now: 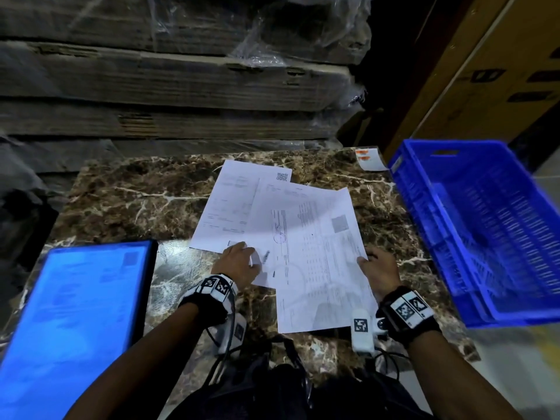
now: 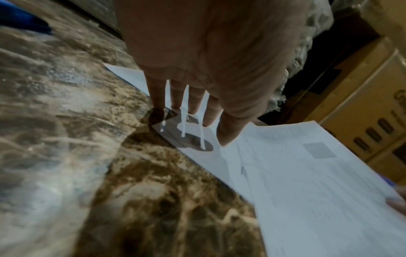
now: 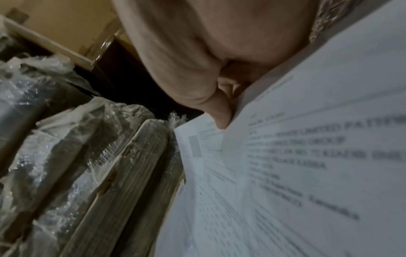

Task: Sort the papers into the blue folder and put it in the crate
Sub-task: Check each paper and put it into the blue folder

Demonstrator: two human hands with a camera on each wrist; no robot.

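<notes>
Several white printed papers lie fanned out on the marble table. My right hand pinches the right edge of the top sheet, thumb on top, and that edge is lifted off the table. My left hand rests flat with straight fingers on the lower papers at their near left corner. In the right wrist view the lifted sheet fills the right side beside my thumb. The blue folder lies at the front left. The blue crate stands at the right.
Wrapped stacks of flat cardboard rise behind the table. A brown carton stands at the back right. A small white label with orange marks lies at the table's far right corner. Cables hang from my wrists near the front edge.
</notes>
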